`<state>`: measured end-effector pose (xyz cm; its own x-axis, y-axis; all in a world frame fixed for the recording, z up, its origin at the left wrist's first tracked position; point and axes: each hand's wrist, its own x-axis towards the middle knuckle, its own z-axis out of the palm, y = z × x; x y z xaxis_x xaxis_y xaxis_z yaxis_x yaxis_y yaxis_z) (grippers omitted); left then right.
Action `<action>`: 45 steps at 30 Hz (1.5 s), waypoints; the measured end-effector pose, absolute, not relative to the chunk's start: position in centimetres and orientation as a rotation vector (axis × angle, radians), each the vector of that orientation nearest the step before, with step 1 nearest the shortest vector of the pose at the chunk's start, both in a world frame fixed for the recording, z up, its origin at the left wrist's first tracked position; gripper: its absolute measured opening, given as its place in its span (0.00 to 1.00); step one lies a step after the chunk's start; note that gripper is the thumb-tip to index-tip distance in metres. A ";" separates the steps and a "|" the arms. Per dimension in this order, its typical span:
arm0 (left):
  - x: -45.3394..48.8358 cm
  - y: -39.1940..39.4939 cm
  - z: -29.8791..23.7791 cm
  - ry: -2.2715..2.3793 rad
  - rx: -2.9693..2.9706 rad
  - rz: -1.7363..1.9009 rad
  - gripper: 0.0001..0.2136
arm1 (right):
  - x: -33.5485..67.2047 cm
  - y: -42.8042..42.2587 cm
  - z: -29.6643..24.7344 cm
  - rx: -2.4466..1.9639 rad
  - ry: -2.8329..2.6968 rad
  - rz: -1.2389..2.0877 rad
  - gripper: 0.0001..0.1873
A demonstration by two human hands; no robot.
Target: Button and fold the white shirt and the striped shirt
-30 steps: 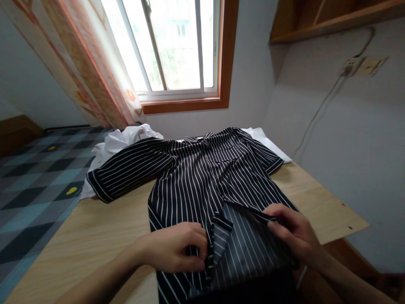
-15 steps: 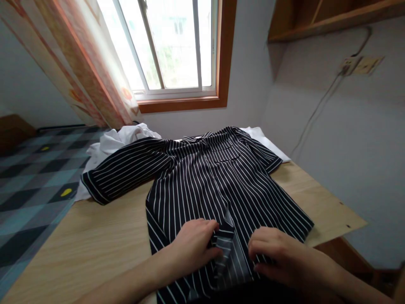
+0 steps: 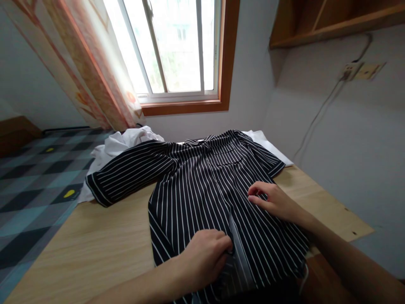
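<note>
A black short-sleeved shirt with white stripes point(image 3: 196, 185) lies spread out, collar toward the window, its front opening parted near the hem. My left hand point(image 3: 207, 257) is closed on the shirt's front edge at the lower opening, with the greyish inner side of the cloth showing beside it. Over the right half of the shirt is my right hand point(image 3: 275, 200), its fingers curled and the thumb tip close to the index fingertip in a loose ring. Nothing shows between those fingers. The bottom hem is partly hidden by my left arm and dark shadow.
Beneath the shirt is a light wooden board point(image 3: 120, 228). White cloth point(image 3: 126, 141) is bunched under the left sleeve, and more white cloth point(image 3: 265, 143) lies behind the right one. A checked bed cover point(image 3: 41, 181) stretches along the left. A cable point(image 3: 319, 112) hangs from the wall socket point(image 3: 351, 71).
My right hand has moved up and away from the lower opening to over the shirt's right side. My left hand has shifted slightly right and closed on the front edge.
</note>
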<state>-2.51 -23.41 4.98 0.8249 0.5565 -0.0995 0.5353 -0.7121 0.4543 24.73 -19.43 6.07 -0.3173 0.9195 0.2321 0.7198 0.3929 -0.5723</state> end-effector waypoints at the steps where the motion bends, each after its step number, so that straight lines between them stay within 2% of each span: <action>1: -2.5 -23.8 5.1 0.790 2.534 0.104 0.03 | 24.8 -19.0 5.8 -1.408 -2.127 0.497 0.07; 4: -2.4 -25.3 6.3 0.562 2.539 0.129 0.01 | 24.9 -18.1 5.4 -1.425 -2.124 0.513 0.08; 6: -2.5 -25.4 7.6 0.314 2.545 0.054 0.05 | 25.1 -17.0 5.4 -1.434 -2.114 0.516 0.08; 8: -3.0 -24.0 9.2 0.296 2.567 0.029 0.10 | 25.6 -15.1 5.4 -1.461 -2.080 0.463 0.08; 12: -6.1 -16.2 12.7 1.057 2.688 0.378 0.12 | 28.1 -8.5 5.6 -1.572 -1.916 0.168 0.12; 15: -9.9 -8.9 14.6 1.810 2.732 0.578 0.18 | 30.6 -2.7 5.5 -1.749 -1.742 -0.031 0.22; 18: -13.3 -3.8 14.9 2.262 2.709 0.321 0.25 | 32.5 2.0 4.7 -1.965 -1.669 -0.063 0.37; 21: -15.4 -1.5 13.6 2.258 2.659 -0.084 0.18 | 33.1 4.7 3.4 -2.089 -1.741 0.061 0.44; 23: -15.9 -0.9 12.7 2.226 2.662 -0.164 0.15 | 32.8 5.6 2.7 -2.141 -1.797 0.147 0.40; 26: -16.1 -0.5 12.6 2.320 2.788 0.036 0.16 | 32.3 6.2 2.3 -2.201 -1.856 0.165 0.23; 28: -16.1 -0.4 13.2 2.411 2.862 0.147 0.17 | 32.1 6.4 2.6 -2.208 -1.820 0.116 0.16; 30: -16.0 -0.3 14.0 2.390 2.918 0.073 0.16 | 32.2 6.7 3.2 -2.174 -1.728 0.064 0.15; 32: -16.0 -0.3 14.7 2.193 2.982 -0.091 0.12 | 32.4 7.1 3.9 -2.094 -1.652 0.044 0.15; 34: -16.1 -0.2 15.4 1.965 3.026 -0.141 0.13 | 32.7 7.4 4.6 -2.006 -1.596 0.054 0.14; 37: -16.7 0.5 16.6 1.965 2.943 0.112 0.14 | 33.1 7.8 5.3 -1.940 -1.472 0.076 0.13; 40: -17.9 2.3 18.5 2.297 2.624 0.419 0.16 | 33.3 8.1 5.8 -1.899 -1.353 0.101 0.11; 45: -20.6 5.8 22.0 2.553 2.325 0.636 0.19 | 33.2 8.9 6.6 -1.823 -1.214 0.096 0.10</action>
<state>-20.61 5.79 22.02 -0.0849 0.8652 0.4941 0.9959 0.0889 0.0153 33.17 8.95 6.56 0.5118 0.7640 0.3929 0.6930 -0.0969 -0.7143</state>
